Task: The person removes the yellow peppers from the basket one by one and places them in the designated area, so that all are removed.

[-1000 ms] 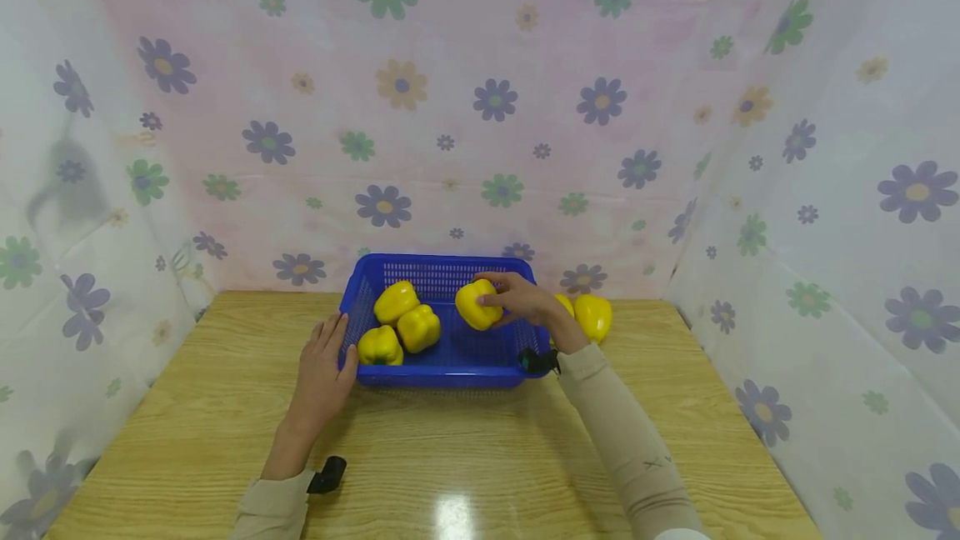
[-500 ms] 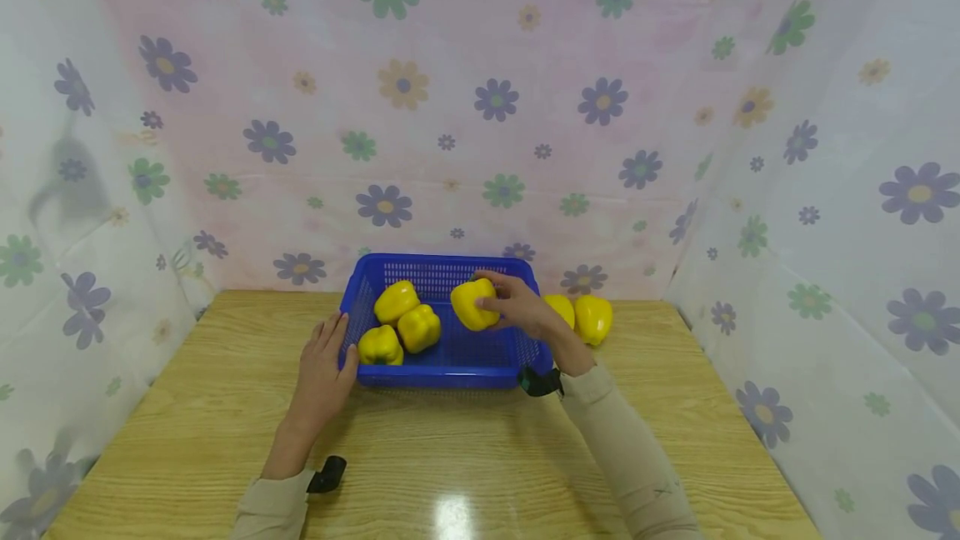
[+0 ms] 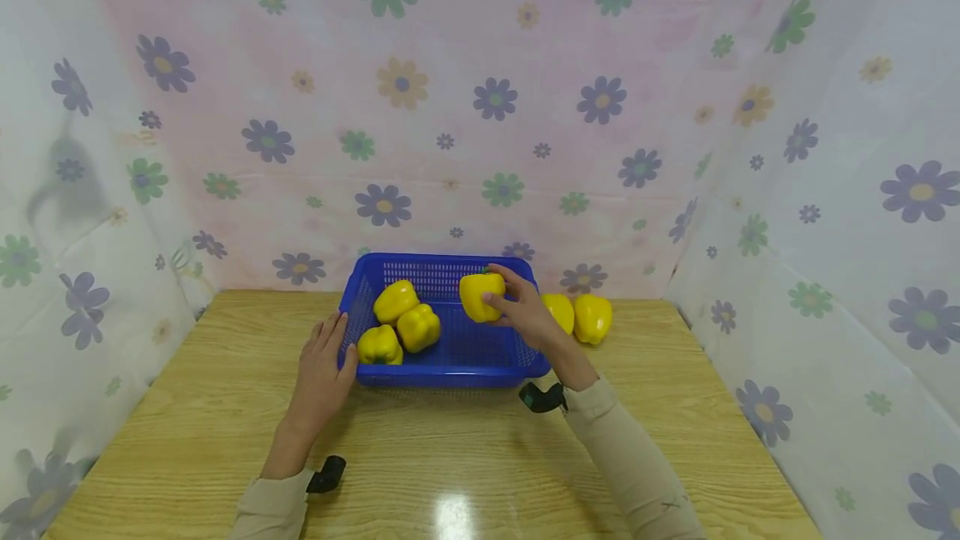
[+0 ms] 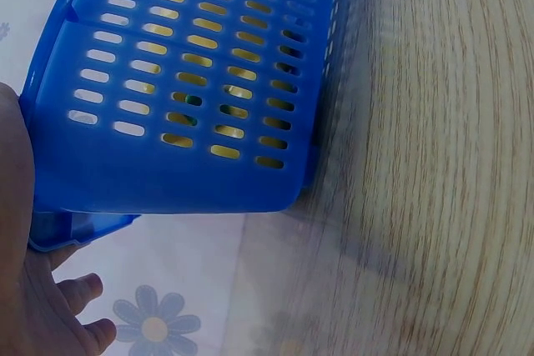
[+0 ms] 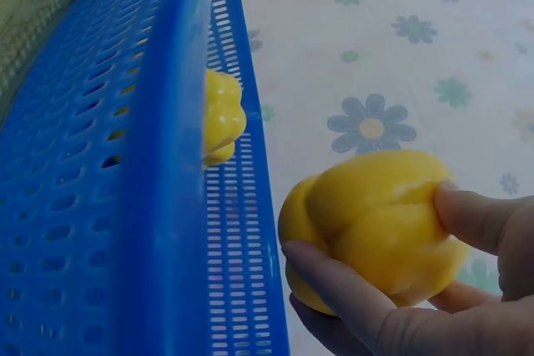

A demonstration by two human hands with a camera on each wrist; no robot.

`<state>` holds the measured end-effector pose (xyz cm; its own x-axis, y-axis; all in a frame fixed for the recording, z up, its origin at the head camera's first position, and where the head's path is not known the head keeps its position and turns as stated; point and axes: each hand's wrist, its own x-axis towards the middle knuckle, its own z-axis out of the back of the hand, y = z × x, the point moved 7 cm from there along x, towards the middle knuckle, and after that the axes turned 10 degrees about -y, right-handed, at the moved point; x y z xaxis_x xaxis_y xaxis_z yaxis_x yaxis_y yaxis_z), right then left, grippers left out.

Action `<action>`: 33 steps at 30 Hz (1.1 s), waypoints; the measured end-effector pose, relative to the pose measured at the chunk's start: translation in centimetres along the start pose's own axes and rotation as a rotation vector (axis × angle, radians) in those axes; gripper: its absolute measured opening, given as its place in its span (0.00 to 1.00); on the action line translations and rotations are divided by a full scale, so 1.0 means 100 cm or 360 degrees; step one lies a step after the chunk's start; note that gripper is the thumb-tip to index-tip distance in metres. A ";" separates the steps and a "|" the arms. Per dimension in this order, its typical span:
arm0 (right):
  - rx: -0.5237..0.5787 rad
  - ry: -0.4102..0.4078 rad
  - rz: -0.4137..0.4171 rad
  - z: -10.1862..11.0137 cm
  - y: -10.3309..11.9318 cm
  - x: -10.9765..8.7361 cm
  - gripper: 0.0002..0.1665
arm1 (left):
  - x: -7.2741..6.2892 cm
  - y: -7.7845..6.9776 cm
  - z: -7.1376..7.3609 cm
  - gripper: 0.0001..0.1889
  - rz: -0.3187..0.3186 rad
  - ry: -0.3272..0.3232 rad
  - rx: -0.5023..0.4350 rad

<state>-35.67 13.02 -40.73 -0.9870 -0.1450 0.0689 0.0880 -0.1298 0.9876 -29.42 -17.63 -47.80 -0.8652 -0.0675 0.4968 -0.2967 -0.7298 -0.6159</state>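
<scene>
My right hand [image 3: 528, 312] grips a yellow bell pepper [image 3: 478, 298] above the right half of a blue plastic basket [image 3: 450, 375]. Fingers and thumb close around the pepper [image 5: 375, 223] in the right wrist view, and its green stem points up in the head view. My left hand [image 3: 322, 365] rests against the basket's left rim, fingers extended. Three more yellow bell peppers lie in the basket's left half: one at the back [image 3: 395, 302], a middle pepper [image 3: 418, 328] and a front pepper [image 3: 380, 346].
Two yellow bell peppers, one partly hidden by my right hand [image 3: 558, 312] and one farther right [image 3: 593, 319], sit on the wooden table [image 3: 450, 440] beside the basket. A flower-patterned curtain [image 3: 450, 148] encloses the back and sides.
My right hand has turned the held pepper so its stem points up, moving it slightly left, then back right and a little higher. My left hand and the basket stay put.
</scene>
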 end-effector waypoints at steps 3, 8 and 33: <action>0.0040 -0.0024 0.0010 0.003 -0.002 -0.001 0.37 | 0.000 -0.001 0.001 0.30 -0.0011 -0.0008 -0.0005; 0.0078 -0.0037 0.0022 0.006 -0.007 -0.003 0.37 | 0.001 -0.001 0.001 0.30 -0.0015 -0.0014 -0.0004; 0.0128 0.0025 0.0032 0.015 -0.016 -0.017 0.37 | 0.001 -0.002 0.002 0.29 -0.0028 -0.0028 -0.0014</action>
<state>-34.29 14.94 -42.24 -0.9829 -0.1622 0.0870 0.0959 -0.0476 0.9943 -29.34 -17.57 -47.52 -0.8526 -0.0665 0.5183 -0.3156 -0.7251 -0.6121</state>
